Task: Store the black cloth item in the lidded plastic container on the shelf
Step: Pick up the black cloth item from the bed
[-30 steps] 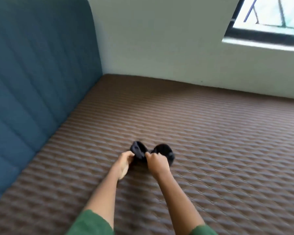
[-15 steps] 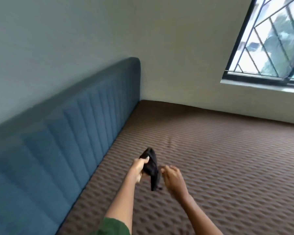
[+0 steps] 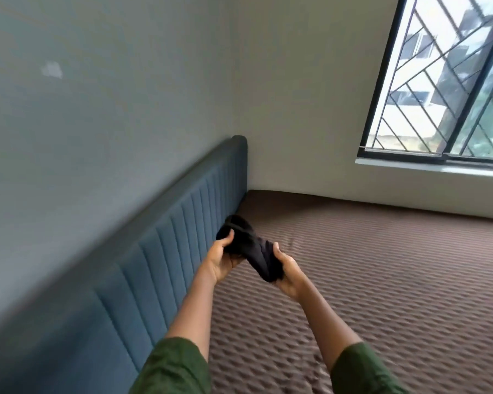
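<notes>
A bunched black cloth item [image 3: 249, 247] is held in the air above the brown quilted mattress [image 3: 382, 280]. My left hand [image 3: 221, 258] grips its upper end, thumb over the fabric. My right hand [image 3: 288, 273] cups and grips its lower end from below. Both forearms reach out from green sleeves at the bottom of the view. No lidded plastic container or shelf is in view.
A blue padded headboard [image 3: 160, 251] runs along the left against a grey wall. A window [image 3: 444, 81] with a diagonal metal grille is at the upper right, above the far edge of the mattress.
The cloth was lifted off the mattress; my right hand, which had let go, now grips its lower end again. My view has tilted up and turned left.
</notes>
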